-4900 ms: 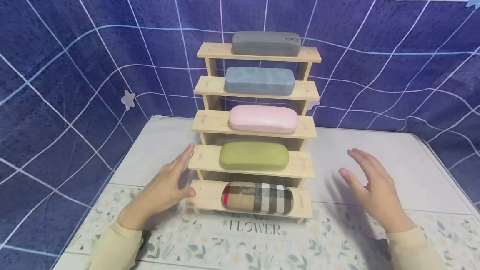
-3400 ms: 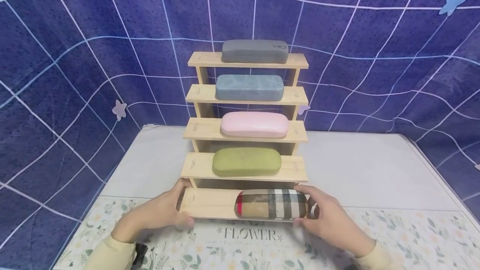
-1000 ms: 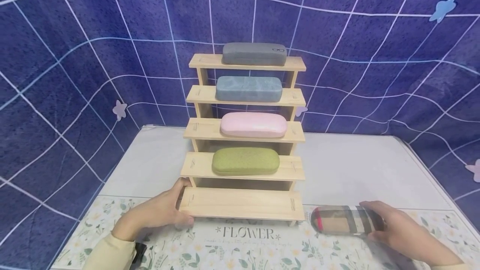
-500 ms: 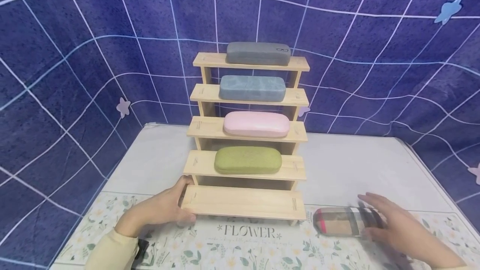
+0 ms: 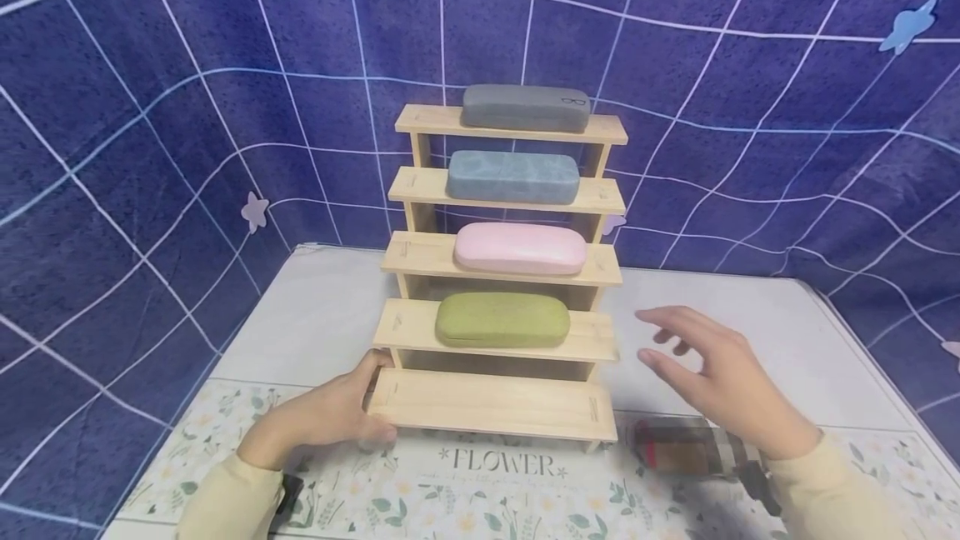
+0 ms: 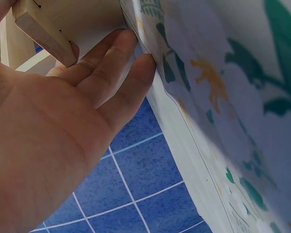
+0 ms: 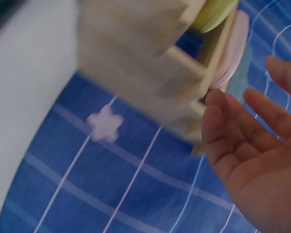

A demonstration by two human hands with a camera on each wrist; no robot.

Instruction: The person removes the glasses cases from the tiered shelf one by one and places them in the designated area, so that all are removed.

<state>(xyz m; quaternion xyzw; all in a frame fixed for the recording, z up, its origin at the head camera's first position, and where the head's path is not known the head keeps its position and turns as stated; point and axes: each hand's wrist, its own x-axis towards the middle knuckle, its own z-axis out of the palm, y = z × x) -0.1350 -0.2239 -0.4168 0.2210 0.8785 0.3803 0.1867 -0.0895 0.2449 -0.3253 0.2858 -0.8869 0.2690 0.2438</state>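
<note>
A stepped wooden rack [image 5: 495,403] stands on the table, its bottom step bare. My left hand [image 5: 318,419] grips the left end of that step, thumb in front and fingers behind; the board end [image 6: 46,36] also shows in the left wrist view. Up the rack lie a green glasses case [image 5: 502,320], a pink one [image 5: 520,248], a marbled blue one [image 5: 513,177] and, on top, a grey one [image 5: 525,108]. My right hand [image 5: 723,373] is in the air right of the rack, fingers loosely bent, holding nothing. Below it a plaid glasses case [image 5: 678,447] lies on the table, partly covered by the wrist.
The table carries a white mat with a floral strip [image 5: 525,507] along its front. A dark blue gridded cloth [image 5: 315,123] with stars hangs behind and at both sides. White mat [image 5: 330,290] shows on both sides of the rack.
My right hand took the plaid glasses case off the bottom step, laid it on the table to the right, let go and rose toward the rack. My left hand came onto the bottom step and stays there.
</note>
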